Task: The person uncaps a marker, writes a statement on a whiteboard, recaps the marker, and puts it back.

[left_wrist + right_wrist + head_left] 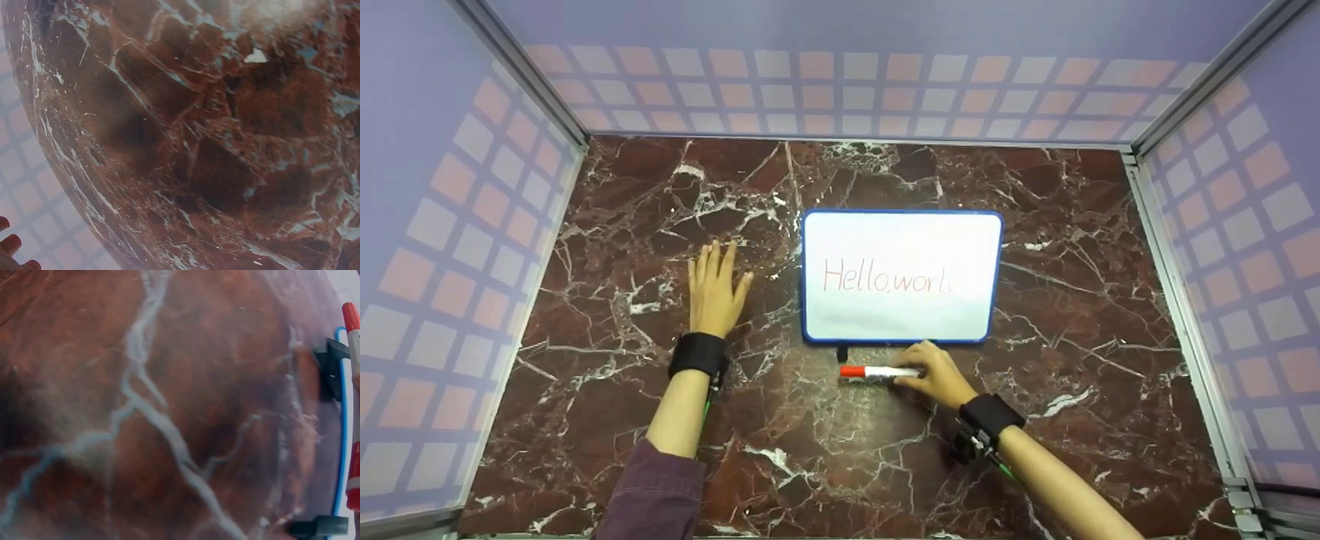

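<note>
A whiteboard [904,319] with a blue frame carries red handwriting [885,277] that reads "Hello,worl" plus a faint stroke. Just below its lower edge, my right hand [937,375] pinches a marker [881,372] between thumb and fingers. The marker lies sideways, its red cap pointing left. In the right wrist view the marker [354,337] shows at the right edge, beside the board's blue frame [342,439]. My left hand [715,292] is left of the board, palm down with straight, spread fingers. Only a few fingertips [11,244] show in the left wrist view.
Dark red marble tabletop [765,465] with white veins lies under everything. Black clips [332,368] stick out from the board's lower edge. Pale walls with checkered squares [776,94] enclose the left, back and right sides, joined by metal rails [1177,322].
</note>
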`<control>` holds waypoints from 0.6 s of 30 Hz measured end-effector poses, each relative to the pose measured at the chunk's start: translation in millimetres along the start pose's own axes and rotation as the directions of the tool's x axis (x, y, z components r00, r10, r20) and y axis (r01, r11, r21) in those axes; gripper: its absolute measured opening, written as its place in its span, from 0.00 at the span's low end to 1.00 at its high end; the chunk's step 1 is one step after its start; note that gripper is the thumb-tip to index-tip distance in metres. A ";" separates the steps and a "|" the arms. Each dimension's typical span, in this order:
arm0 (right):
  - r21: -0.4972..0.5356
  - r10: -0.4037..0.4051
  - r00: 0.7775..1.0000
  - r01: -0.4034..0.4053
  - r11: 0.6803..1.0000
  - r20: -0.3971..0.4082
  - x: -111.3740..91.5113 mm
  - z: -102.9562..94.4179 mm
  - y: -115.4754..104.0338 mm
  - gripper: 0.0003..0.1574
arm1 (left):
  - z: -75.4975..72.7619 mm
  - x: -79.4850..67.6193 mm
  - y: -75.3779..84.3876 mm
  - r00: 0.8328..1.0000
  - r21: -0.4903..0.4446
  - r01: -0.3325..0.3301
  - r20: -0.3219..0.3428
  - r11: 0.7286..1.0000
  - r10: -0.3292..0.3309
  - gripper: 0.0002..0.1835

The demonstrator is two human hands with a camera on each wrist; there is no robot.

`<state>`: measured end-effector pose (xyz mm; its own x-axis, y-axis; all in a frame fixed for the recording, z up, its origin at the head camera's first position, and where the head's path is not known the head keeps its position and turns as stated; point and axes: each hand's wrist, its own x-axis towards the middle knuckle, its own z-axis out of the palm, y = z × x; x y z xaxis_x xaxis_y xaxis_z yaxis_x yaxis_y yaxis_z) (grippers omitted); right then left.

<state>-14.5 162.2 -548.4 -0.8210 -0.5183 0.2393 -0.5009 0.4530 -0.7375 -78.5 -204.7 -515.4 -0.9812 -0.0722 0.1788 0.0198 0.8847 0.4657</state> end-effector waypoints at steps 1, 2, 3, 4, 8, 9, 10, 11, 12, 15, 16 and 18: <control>-0.005 -0.003 1.000 0.003 1.000 0.006 -0.9 2.4 0.9 0.14 | 0.2 -0.3 -0.5 1.000 0.001 0.002 0.004 1.000 -0.002 0.31; -0.006 -0.006 1.000 0.006 1.000 0.010 -1.8 4.8 2.1 0.14 | 0.3 -0.6 -0.8 1.000 0.000 0.005 0.007 1.000 -0.005 0.31; -0.008 -0.008 1.000 0.008 1.000 0.014 -2.8 7.1 3.1 0.14 | 0.5 -0.9 -1.1 1.000 -0.001 0.007 0.010 1.000 -0.007 0.31; -0.011 -0.009 1.000 0.009 1.000 0.015 -3.9 9.2 4.3 0.13 | 0.7 -1.2 -1.4 1.000 0.001 0.008 0.012 1.000 -0.008 0.31; -0.014 -0.022 1.000 0.022 1.000 0.016 -8.5 16.5 8.2 0.13 | 2.9 -1.9 -3.8 1.000 0.018 0.014 0.017 1.000 -0.014 0.31; -0.017 -0.029 0.999 0.029 0.999 0.014 -9.5 18.0 8.9 0.13 | 3.4 -2.1 -4.5 1.000 0.024 0.016 0.022 1.000 -0.017 0.31; -0.022 -0.038 0.999 0.039 0.999 0.012 -10.6 19.5 9.7 0.13 | 4.0 -2.3 -5.2 0.999 0.030 0.018 0.026 0.999 -0.019 0.31; -0.027 -0.046 0.999 0.046 0.999 0.010 -11.5 20.8 10.1 0.13 | 4.5 -2.6 -5.9 0.999 0.034 0.020 0.028 0.999 -0.021 0.31; -0.034 -0.053 0.999 0.054 0.998 0.008 -12.3 22.0 10.5 0.13 | 4.6 -3.0 -6.5 0.999 0.036 0.020 0.031 0.999 -0.021 0.31; -0.048 -0.050 0.999 0.050 0.998 0.004 -14.7 25.2 11.2 0.13 | 5.3 -3.8 -7.9 0.999 0.040 0.021 0.034 0.999 -0.023 0.31; -0.051 -0.044 0.999 0.044 0.998 0.004 -15.4 26.0 11.4 0.13 | 5.6 -4.1 -8.4 0.999 0.044 0.019 0.033 0.999 -0.021 0.31; -0.054 -0.027 1.000 0.027 0.998 0.007 -16.6 27.2 11.2 0.13 | 5.8 -4.5 -8.9 0.999 0.054 0.017 0.032 0.998 -0.019 0.31</control>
<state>0.9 156.1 -577.8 -0.8053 -0.5352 0.2549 -0.5372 0.4769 -0.6957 -75.4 -209.6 -525.4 -0.9871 -0.0740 0.1421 -0.0074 0.9070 0.4210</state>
